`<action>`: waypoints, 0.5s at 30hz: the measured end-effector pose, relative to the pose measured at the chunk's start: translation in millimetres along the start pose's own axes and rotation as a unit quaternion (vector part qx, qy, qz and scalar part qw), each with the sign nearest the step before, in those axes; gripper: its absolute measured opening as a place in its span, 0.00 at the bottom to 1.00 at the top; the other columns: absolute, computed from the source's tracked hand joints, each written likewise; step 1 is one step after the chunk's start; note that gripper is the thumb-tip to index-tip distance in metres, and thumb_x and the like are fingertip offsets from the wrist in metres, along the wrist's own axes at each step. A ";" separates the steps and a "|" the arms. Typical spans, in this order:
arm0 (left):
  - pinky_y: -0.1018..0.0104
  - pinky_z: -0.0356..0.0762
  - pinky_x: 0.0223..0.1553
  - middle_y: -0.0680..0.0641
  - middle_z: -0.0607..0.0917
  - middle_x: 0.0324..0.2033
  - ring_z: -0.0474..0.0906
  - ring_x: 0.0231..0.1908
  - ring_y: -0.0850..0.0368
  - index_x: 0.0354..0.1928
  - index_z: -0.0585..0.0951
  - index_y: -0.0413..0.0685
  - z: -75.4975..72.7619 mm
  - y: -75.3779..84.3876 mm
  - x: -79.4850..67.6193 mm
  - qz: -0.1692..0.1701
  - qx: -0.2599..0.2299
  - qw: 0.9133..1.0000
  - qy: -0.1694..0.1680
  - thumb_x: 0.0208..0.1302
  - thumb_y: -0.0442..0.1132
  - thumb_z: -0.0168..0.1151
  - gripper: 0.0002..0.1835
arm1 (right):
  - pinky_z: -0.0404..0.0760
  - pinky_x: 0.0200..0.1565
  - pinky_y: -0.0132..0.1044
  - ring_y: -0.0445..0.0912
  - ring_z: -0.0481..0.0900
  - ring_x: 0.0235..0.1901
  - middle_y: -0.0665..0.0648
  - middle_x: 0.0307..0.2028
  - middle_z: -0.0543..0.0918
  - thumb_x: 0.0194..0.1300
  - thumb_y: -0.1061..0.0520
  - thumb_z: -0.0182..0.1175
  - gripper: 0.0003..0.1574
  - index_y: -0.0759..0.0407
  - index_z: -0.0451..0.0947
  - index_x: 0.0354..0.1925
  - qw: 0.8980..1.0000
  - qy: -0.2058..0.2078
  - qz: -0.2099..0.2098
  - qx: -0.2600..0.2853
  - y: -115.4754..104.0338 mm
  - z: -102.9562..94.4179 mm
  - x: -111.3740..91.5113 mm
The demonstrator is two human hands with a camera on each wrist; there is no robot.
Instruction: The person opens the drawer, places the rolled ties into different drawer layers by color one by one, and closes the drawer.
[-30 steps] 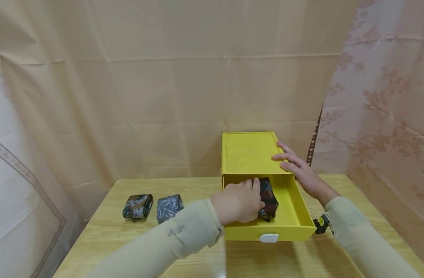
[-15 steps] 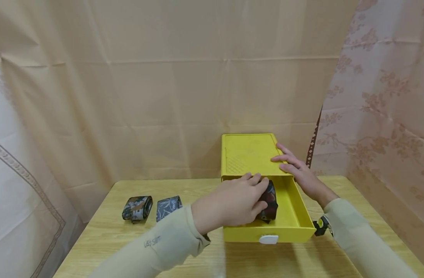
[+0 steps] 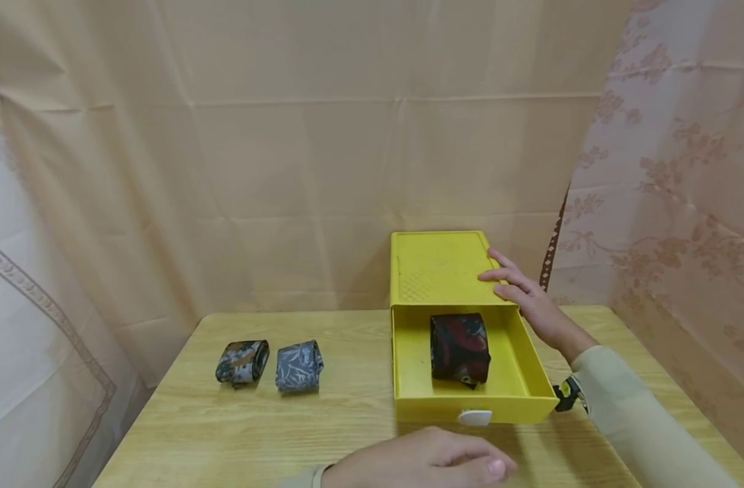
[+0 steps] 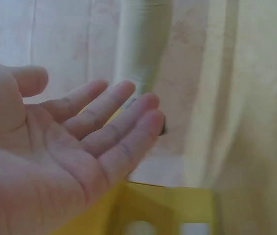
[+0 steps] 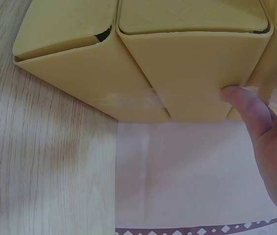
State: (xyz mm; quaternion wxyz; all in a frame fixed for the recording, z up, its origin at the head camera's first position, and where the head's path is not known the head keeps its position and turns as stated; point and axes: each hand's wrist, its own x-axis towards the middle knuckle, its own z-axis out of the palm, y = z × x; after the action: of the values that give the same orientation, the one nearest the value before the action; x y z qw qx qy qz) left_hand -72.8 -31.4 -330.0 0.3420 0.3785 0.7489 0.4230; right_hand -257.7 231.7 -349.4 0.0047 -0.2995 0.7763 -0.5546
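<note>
- Left hand (image 3: 417,461) sits low in front of the drawer (image 3: 423,411); the left wrist view shows its palm bare, fingers loosely extended, nothing held.
- Right hand (image 3: 533,301) spread over the top edge of the yellow casing (image 3: 442,264), straight fingers resting on the lid, one digit against the side wall; it bears on the casing rather than wrapping round it.
- Dark red roll (image 3: 460,349) lies inside the pulled-out drawer, on its floor, with bare yellow showing to left, right and front. Nothing else visible in there.
- Brown-and-grey roll (image 3: 242,362) and grey leaf-print roll (image 3: 299,367) sit on the surface (image 3: 335,413), left of the drawer, near each other but apart.
- Step in hand, as I read it: handling rolls at the drawer. Good practice would keep the right hand's steadying pressure, since a pulled-out drawer could drag the casing forward.
- Any roll is best pinched across its layers, so the coil stays wound, and kept below the drawer rim before closing.
- For closing, a square push near the white tab (image 3: 474,417) should limit jamming.
- Right wrist view: stacked lower casings (image 5: 84,73), clear tape (image 5: 124,100) across their sides; contents hidden.
</note>
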 end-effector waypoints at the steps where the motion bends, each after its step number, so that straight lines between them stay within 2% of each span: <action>1: 0.75 0.72 0.48 0.65 0.78 0.52 0.73 0.49 0.74 0.61 0.75 0.57 1.6 -8.2 2.2 -0.010 -0.033 0.999 -0.002 0.76 0.55 0.36 0.23 | 0.43 0.62 0.69 0.49 0.35 0.72 0.48 0.74 0.43 0.77 0.55 0.42 0.20 0.57 0.71 0.60 1.000 0.001 0.002 0.000 -3.6 0.6 -0.7; 2: 0.74 0.72 0.49 0.64 0.78 0.51 0.73 0.49 0.73 0.61 0.75 0.57 2.9 -15.7 4.3 -0.022 -0.064 0.998 -0.004 0.76 0.55 0.36 0.24 | 0.43 0.62 0.68 0.49 0.35 0.72 0.49 0.74 0.42 0.77 0.55 0.42 0.20 0.57 0.71 0.60 1.000 0.000 0.002 0.000 -7.1 1.2 -1.5; 5: 0.73 0.72 0.49 0.62 0.80 0.50 0.75 0.48 0.71 0.60 0.76 0.53 5.1 -33.8 14.2 -0.044 -0.111 0.993 -0.009 0.75 0.57 0.35 0.26 | 0.48 0.61 0.66 0.51 0.35 0.72 0.52 0.75 0.42 0.77 0.56 0.41 0.20 0.60 0.70 0.60 1.000 -0.002 0.000 0.004 -14.6 2.8 -3.1; 7: 0.72 0.73 0.49 0.60 0.80 0.50 0.75 0.48 0.70 0.60 0.75 0.49 5.1 -42.3 20.9 -0.044 -0.118 0.992 -0.006 0.75 0.58 0.33 0.29 | 0.49 0.61 0.65 0.51 0.36 0.72 0.53 0.75 0.42 0.77 0.56 0.41 0.20 0.61 0.70 0.60 1.000 -0.001 -0.001 0.003 -17.1 3.6 -3.7; 11: 0.69 0.74 0.49 0.56 0.80 0.53 0.77 0.50 0.64 0.63 0.71 0.47 5.5 -52.7 29.5 -0.038 -0.149 0.988 0.008 0.75 0.59 0.30 0.31 | 0.46 0.61 0.67 0.52 0.36 0.72 0.54 0.75 0.42 0.77 0.57 0.41 0.20 0.62 0.70 0.60 1.000 0.001 -0.005 0.001 -17.5 3.8 -3.8; 12: 0.69 0.74 0.49 0.55 0.80 0.53 0.77 0.50 0.64 0.64 0.70 0.47 6.1 -54.4 30.8 -0.027 -0.145 0.989 0.014 0.75 0.59 0.28 0.31 | 0.47 0.61 0.67 0.52 0.36 0.72 0.53 0.75 0.42 0.77 0.57 0.41 0.20 0.62 0.70 0.60 1.000 0.001 -0.005 0.000 -17.0 3.8 -3.5; 15: 0.67 0.74 0.50 0.54 0.80 0.54 0.77 0.51 0.61 0.66 0.68 0.50 6.5 -56.1 32.6 -0.035 -0.188 0.981 0.018 0.74 0.61 0.28 0.32 | 0.52 0.61 0.62 0.52 0.37 0.72 0.53 0.75 0.42 0.77 0.57 0.41 0.20 0.62 0.69 0.60 1.000 0.001 -0.006 -0.002 -14.8 3.3 -2.9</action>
State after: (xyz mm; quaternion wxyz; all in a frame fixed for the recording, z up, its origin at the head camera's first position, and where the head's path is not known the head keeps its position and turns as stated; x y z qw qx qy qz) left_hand -98.6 -21.0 -389.0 0.4084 0.2729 0.6750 0.5506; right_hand -247.4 227.2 -338.9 0.0006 -0.3036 0.7755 -0.5535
